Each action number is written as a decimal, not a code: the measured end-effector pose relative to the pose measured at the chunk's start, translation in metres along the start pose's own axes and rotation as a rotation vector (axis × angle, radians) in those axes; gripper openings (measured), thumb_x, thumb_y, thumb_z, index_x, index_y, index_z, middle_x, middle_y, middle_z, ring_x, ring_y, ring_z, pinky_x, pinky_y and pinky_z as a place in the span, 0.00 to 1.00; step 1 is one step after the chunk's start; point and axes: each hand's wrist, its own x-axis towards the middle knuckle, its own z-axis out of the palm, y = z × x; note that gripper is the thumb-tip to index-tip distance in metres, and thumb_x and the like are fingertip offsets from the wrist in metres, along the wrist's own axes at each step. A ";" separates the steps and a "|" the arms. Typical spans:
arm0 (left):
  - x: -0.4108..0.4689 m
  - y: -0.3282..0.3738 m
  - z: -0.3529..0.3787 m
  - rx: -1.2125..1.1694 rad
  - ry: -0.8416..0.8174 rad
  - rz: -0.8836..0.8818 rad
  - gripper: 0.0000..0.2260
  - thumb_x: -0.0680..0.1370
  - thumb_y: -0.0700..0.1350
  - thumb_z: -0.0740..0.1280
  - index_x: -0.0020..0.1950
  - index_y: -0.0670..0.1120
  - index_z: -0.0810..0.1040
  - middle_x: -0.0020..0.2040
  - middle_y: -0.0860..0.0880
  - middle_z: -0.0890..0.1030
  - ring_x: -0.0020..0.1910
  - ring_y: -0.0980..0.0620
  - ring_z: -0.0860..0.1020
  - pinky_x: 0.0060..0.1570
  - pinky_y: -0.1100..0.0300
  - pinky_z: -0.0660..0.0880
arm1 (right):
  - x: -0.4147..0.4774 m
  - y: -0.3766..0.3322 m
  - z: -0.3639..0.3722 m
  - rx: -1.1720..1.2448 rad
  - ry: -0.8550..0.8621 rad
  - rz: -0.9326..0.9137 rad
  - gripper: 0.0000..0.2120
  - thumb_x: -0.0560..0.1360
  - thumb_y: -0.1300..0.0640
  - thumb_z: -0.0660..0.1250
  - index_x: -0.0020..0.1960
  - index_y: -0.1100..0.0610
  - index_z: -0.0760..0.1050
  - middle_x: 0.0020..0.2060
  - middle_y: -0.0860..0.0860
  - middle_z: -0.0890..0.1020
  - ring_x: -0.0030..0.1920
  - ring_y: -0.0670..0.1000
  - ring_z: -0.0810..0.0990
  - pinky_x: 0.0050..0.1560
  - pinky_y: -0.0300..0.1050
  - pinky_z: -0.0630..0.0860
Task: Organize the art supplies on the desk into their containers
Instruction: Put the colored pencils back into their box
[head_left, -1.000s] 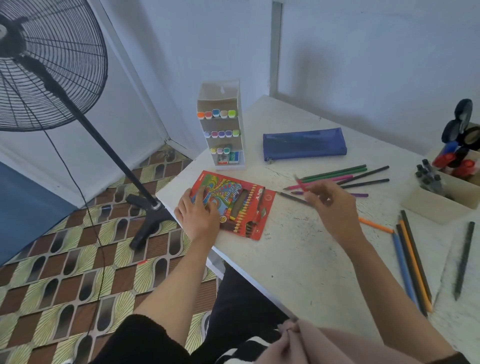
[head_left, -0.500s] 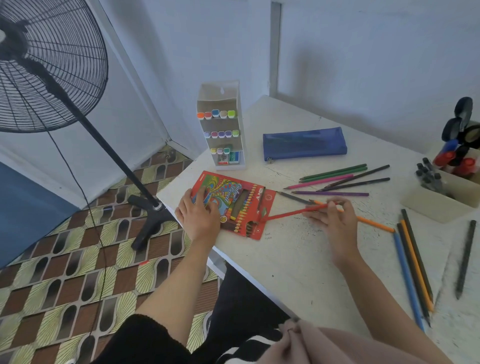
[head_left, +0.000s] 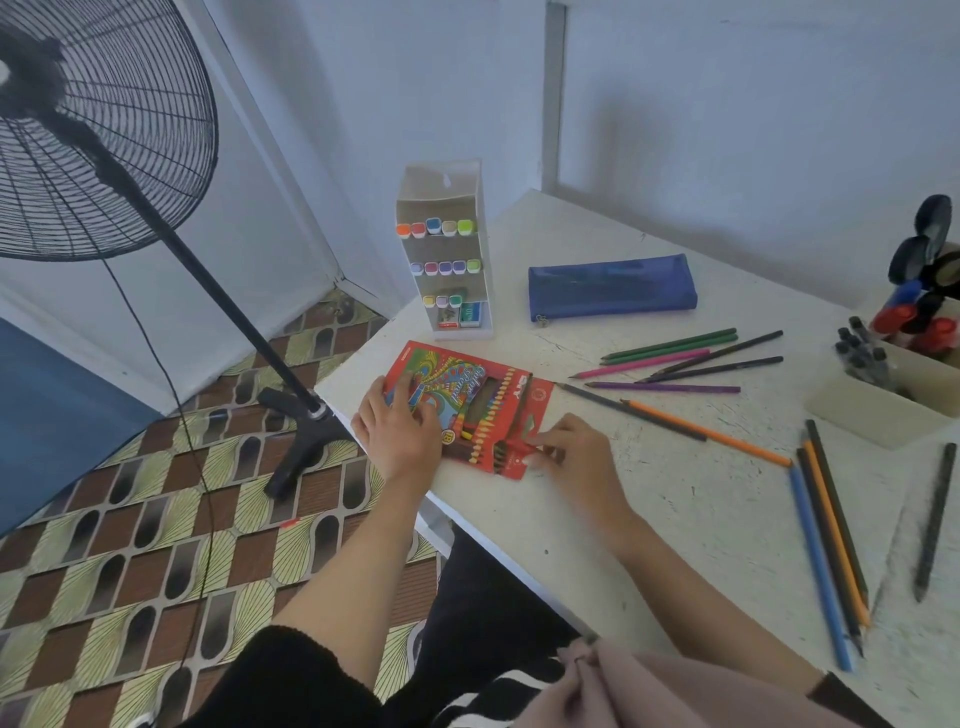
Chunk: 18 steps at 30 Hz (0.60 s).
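Progress, judged from the layout, is at an early stage. Pencil box (head_left: 467, 410) lies flat at the near left corner of the desk (head_left: 649, 530), open end facing right, with several pencils visible inside. Left hand (head_left: 400, 431) presses on the box's left half with straight, spread fingers, steadying it. Right hand (head_left: 571, 452) sits at the open end with its fingers curled against the flap. Whether they pinch a pencil end or only the cardboard cannot be told.

Items left loose on the desk:
- far pencil group (head_left: 685, 358), right of the box
- orange pencil (head_left: 711, 434), alongside a dark pencil (head_left: 628, 410)
- near pencil cluster (head_left: 831, 535), at the right
- single black pencil (head_left: 935, 519), far right

Marker rack (head_left: 447, 249) appears stocked. Blue pouch (head_left: 613, 286) lies closed beyond the box. Most of the sorting is probably not yet done.
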 end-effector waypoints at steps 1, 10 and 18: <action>0.000 0.000 0.000 -0.001 -0.004 -0.005 0.19 0.78 0.48 0.60 0.70 0.52 0.69 0.71 0.47 0.65 0.70 0.46 0.61 0.71 0.50 0.51 | 0.002 -0.004 0.004 0.011 0.003 0.009 0.12 0.68 0.62 0.74 0.51 0.60 0.82 0.40 0.50 0.77 0.39 0.47 0.74 0.43 0.36 0.69; 0.000 0.000 -0.003 -0.051 -0.022 0.000 0.25 0.73 0.54 0.53 0.69 0.52 0.69 0.71 0.47 0.65 0.71 0.47 0.60 0.71 0.50 0.50 | 0.004 -0.017 0.021 -0.073 0.074 -0.042 0.09 0.71 0.63 0.71 0.50 0.53 0.80 0.42 0.49 0.80 0.41 0.46 0.77 0.41 0.32 0.69; 0.001 0.000 -0.002 -0.026 -0.031 -0.012 0.20 0.78 0.52 0.60 0.70 0.53 0.68 0.72 0.48 0.64 0.71 0.47 0.59 0.71 0.51 0.50 | 0.023 0.009 -0.029 -0.380 0.315 -0.044 0.11 0.71 0.65 0.69 0.51 0.54 0.80 0.48 0.50 0.81 0.51 0.55 0.74 0.48 0.49 0.71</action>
